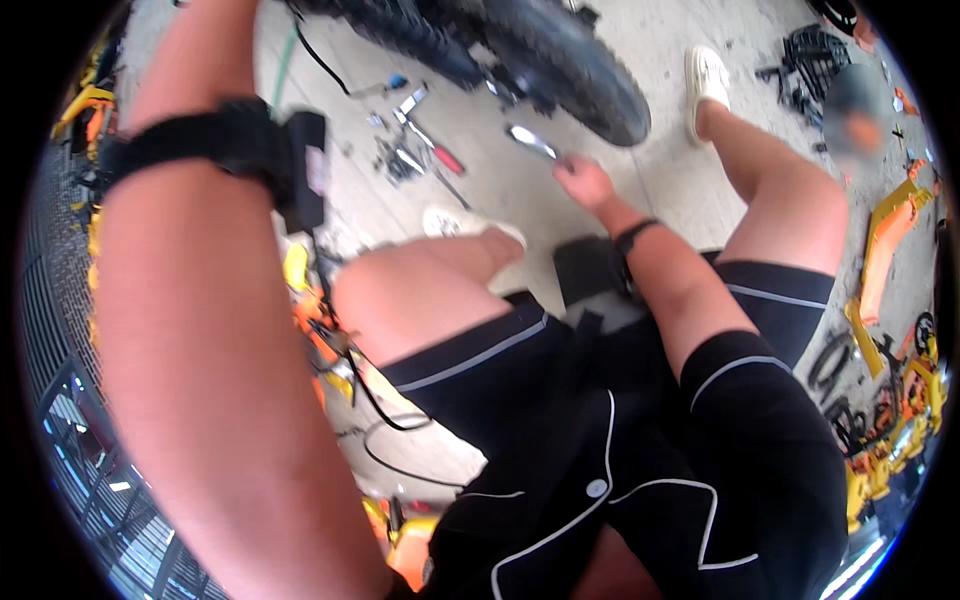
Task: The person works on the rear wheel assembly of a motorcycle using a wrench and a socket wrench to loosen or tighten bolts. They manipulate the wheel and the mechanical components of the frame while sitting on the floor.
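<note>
My right hand [585,182] is closed round the near end of a shiny metal hand tool [532,141]. It looks like a wrench, but blur hides its exact kind. The tool's bright end points away and to the left, just below a wheel with a knobby black tyre [570,70], apart from it. My left arm, with a black strapped device [308,170] on it, runs up past the top edge, so my left hand is out of sight. Between the arms, on the floor, lie a red-handled tool [447,158], a silver socket tool [410,104] and several small metal parts [400,162].
My shoes [708,80] stand on the pale concrete floor [650,30] either side of the wheel. A black cable [325,65] and a green line hang at the upper left. Orange and yellow parts [885,255] lie along the right, with black parts [812,70] farther off.
</note>
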{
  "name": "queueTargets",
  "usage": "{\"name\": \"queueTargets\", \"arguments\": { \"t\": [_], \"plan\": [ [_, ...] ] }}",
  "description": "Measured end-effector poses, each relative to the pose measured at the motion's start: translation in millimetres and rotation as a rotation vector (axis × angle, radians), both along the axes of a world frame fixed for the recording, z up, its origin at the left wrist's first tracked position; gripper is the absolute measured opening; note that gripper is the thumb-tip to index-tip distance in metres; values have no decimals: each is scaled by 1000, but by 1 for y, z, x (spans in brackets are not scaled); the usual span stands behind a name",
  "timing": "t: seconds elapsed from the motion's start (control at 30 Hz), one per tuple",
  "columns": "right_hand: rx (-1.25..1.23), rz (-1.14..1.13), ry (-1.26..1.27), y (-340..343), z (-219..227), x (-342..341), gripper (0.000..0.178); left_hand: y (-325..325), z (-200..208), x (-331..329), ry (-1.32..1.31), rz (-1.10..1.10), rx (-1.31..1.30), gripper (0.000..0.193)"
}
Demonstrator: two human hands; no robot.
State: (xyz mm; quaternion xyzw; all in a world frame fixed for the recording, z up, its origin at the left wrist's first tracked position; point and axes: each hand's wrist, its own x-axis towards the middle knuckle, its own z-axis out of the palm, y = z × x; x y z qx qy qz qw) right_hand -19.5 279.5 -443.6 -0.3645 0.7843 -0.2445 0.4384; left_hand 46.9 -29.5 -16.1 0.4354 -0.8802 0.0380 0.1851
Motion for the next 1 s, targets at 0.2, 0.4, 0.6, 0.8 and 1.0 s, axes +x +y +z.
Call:
{"name": "queueTargets", "arguments": {
  "t": [0.2, 0.4, 0.6, 0.8, 1.0],
  "plan": [
    [220, -55, -104, 65, 2, 30, 52, -7, -27, 5, -149, 211, 87, 65],
    [234, 105, 56, 54, 8, 7, 42, -2, 1, -5, -187, 208, 246, 60],
    [263, 187, 99, 48, 15, -19, 41, -35, -15, 9, -36, 94, 414, 80],
    [273, 138, 62, 56, 6, -23, 43, -44, 25, 24, 428, 90, 1041, 71],
    [347, 82, -61, 67, -12, -20, 44, -46, 35, 42, 465, 27, 1138, 75]
  ]
}}
